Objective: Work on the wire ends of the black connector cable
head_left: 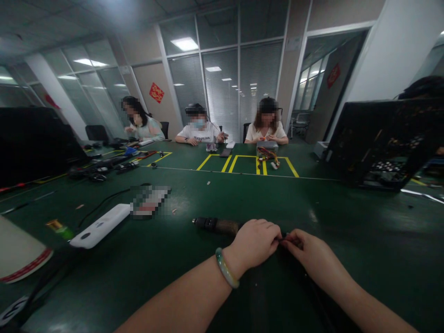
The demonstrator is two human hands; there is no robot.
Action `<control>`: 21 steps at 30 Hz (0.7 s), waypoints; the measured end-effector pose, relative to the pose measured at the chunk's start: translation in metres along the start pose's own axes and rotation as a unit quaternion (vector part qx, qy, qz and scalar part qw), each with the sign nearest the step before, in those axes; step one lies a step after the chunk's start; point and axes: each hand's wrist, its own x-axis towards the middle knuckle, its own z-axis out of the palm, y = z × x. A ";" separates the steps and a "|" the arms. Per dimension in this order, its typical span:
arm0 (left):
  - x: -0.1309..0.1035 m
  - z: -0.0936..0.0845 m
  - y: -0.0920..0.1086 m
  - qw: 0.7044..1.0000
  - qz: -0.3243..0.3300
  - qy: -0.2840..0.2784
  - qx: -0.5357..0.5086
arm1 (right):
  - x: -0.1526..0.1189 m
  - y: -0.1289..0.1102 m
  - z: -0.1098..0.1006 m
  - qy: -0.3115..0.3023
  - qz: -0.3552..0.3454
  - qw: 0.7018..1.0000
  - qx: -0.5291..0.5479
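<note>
A dark stick-like tool [217, 225] lies on the green table [347, 222]. It is black at its left tip and brownish in the middle. It lies flat, long way left to right. The left hand [255, 243] is curled over its right end. The right hand [308, 254] pinches something small and dark there.

A dark, slender tool [217, 225] is laid lengthwise on the near green table, its right end covered.
</note>
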 end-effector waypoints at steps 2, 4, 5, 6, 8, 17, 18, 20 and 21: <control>0.000 0.000 0.000 1.000 0.001 -0.005 0.003 | -0.001 0.000 0.001 0.022 -0.016 0.999 -0.020; 0.001 -0.001 0.001 1.000 0.004 -0.004 0.004 | -0.003 -0.002 0.001 0.055 -0.050 0.996 -0.045; 0.001 -0.002 0.001 1.000 0.006 -0.003 0.003 | -0.005 -0.004 0.001 0.073 -0.069 0.993 -0.056; 0.001 -0.002 0.001 1.000 0.007 -0.001 0.002 | -0.006 -0.006 0.001 0.088 -0.087 0.990 -0.064; 0.002 -0.003 0.002 1.000 0.009 -0.003 -0.002 | -0.007 -0.010 0.000 0.097 -0.110 0.987 -0.068; 0.001 -0.007 0.002 0.999 0.045 0.024 -0.012 | -0.005 -0.021 0.002 0.088 -0.100 0.980 -0.149; 0.001 -0.009 0.002 0.998 0.053 0.027 -0.012 | -0.004 -0.020 0.001 0.089 -0.095 0.980 -0.152; 0.001 -0.013 0.003 0.996 0.076 0.033 -0.018 | -0.002 -0.011 -0.007 0.093 -0.076 0.981 -0.155; 0.001 -0.015 0.004 0.995 0.089 0.036 -0.022 | -0.003 -0.003 -0.015 0.098 -0.061 0.981 -0.157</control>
